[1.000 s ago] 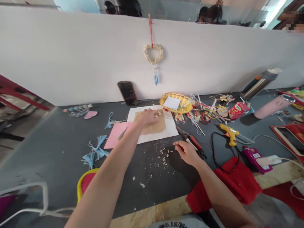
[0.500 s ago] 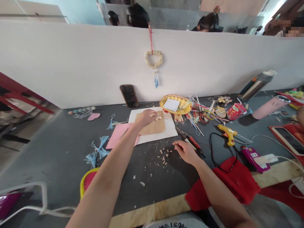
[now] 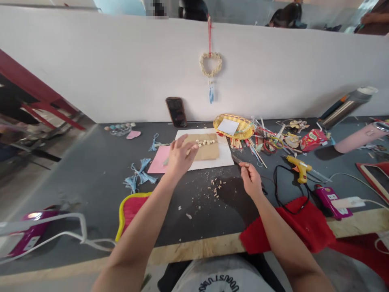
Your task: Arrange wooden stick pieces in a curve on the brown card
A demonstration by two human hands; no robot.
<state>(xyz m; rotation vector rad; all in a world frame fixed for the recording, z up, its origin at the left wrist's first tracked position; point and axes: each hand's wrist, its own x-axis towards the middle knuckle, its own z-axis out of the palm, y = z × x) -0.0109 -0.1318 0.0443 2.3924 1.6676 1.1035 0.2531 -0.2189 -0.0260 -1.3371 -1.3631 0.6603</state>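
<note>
My left hand (image 3: 180,156) hovers with fingers spread over the left edge of a white board (image 3: 226,158), holding nothing. On the board lies a brown card (image 3: 211,152) with a row of small pale pieces (image 3: 206,142) along its top. A pink paper (image 3: 158,159) sits just left of the hand. My right hand (image 3: 251,178) is curled over red-handled cutters; only their dark tip (image 3: 235,158) shows. Loose pale bits (image 3: 216,188) are scattered on the dark table between my hands.
A yellow basket (image 3: 243,130), sticks and a yellow glue gun (image 3: 299,167) with its black cord lie to the right. Red cloth (image 3: 291,227) covers the near edge. Blue tassels (image 3: 139,174) lie at left. A phone (image 3: 176,112) leans on the white partition under a hanging heart (image 3: 210,65).
My left hand drew back from the pale pieces on the brown card toward the board's left edge. My right hand moved up onto the cutters. The view shifted left.
</note>
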